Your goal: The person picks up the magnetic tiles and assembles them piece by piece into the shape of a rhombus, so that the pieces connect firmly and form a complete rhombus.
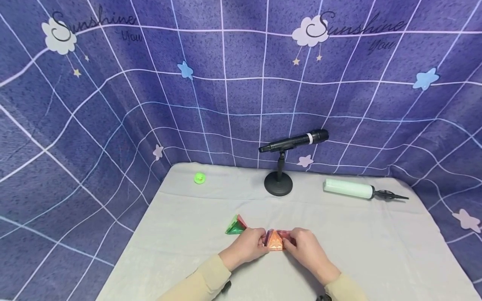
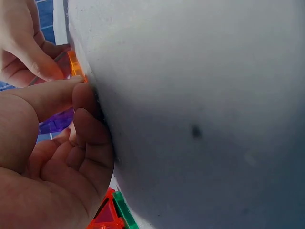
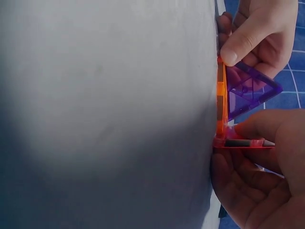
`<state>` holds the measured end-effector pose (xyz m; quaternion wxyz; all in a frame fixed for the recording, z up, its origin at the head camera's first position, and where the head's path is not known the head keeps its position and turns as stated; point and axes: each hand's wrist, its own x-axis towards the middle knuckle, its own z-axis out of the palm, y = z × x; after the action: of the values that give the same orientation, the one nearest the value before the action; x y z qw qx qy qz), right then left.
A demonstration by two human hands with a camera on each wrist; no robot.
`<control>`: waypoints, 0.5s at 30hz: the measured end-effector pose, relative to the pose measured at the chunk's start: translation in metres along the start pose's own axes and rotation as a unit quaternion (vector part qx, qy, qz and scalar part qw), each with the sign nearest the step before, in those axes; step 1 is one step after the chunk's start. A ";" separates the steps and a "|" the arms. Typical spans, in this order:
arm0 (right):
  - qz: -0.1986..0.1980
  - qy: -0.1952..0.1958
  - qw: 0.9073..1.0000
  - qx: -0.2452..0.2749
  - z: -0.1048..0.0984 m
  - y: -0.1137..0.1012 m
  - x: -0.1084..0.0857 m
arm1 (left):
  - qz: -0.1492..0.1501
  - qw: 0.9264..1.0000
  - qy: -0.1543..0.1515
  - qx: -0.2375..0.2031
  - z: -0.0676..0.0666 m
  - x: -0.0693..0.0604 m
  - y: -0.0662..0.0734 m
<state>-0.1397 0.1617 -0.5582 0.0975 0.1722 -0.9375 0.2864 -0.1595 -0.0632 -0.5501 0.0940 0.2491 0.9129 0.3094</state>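
Observation:
Low over the table, both hands hold a small group of see-through magnetic tiles. An orange triangular tile (image 1: 275, 242) faces me, with a purple triangular tile (image 3: 250, 90) joining it on the left. At its right end stands a red tile (image 3: 245, 144). My left hand (image 1: 249, 246) pinches the left corner, its thumb on the orange tile's end and fingers by the purple one. Between thumb and fingers, my right hand (image 1: 306, 247) pinches the red tile. Just beyond my left hand stands a green and red tile pyramid (image 1: 236, 225).
A black microphone (image 1: 297, 141) on a round-based stand (image 1: 278, 184) stands at the back. To its right lies a pale green hand pump (image 1: 348, 188) with a black nozzle. A small green toy (image 1: 199, 178) sits at the back left, before a blue curtain (image 1: 241, 96).

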 end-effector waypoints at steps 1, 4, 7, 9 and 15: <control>0.001 -0.001 1.000 0.000 0.000 0.000 0.000 | 0.002 1.000 0.001 0.000 0.000 0.001 0.000; 0.003 -0.002 1.000 0.000 0.000 0.001 0.001 | 0.005 1.000 0.001 0.000 0.001 0.003 0.001; 0.003 0.001 1.000 0.001 -0.001 0.000 0.001 | 0.003 1.000 0.001 0.003 0.002 0.004 0.001; 0.001 0.001 1.000 -0.006 0.000 0.000 0.001 | 0.002 1.000 0.001 0.008 0.003 0.004 0.001; -0.024 0.008 1.000 -0.009 0.001 -0.003 -0.001 | 0.013 1.000 0.016 0.018 0.003 -0.002 0.002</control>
<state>-0.1374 0.1592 -0.5576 0.1132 0.1915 -0.9349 0.2767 -0.1555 -0.0611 -0.5511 0.0706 0.2578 0.9163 0.2981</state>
